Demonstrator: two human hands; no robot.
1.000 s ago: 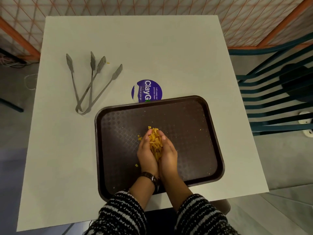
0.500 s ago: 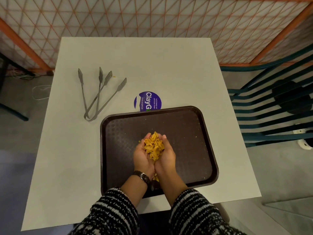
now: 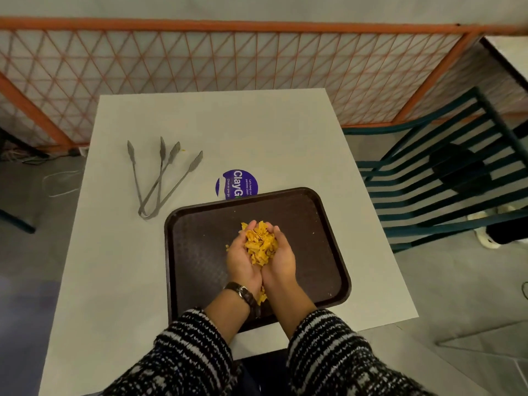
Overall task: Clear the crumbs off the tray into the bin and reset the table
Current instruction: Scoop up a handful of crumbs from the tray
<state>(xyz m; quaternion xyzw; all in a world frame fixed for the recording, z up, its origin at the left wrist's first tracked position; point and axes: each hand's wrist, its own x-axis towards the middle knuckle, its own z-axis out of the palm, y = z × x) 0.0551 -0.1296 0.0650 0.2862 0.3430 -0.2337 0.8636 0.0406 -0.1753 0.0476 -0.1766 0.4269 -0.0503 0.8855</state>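
Fingers of left hand point(image 3: 243, 262) and right hand point(image 3: 281, 260) cup flaky yellow crumbs point(image 3: 260, 243) above textured tray point(image 3: 200, 252).

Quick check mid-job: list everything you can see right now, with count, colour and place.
table: 1, white, centre
tray: 1, dark brown, near edge of table
crumbs: one heap, yellow-orange, cupped in both hands above tray; a few specks left on tray
tongs: 2, grey metal, crossed on table left of tray
sticker: 1, purple, partly under tray's far edge
chair: 1, teal, right of table
fence: 1, orange mesh, behind table
left hand: cupped, watch on wrist
right hand: cupped
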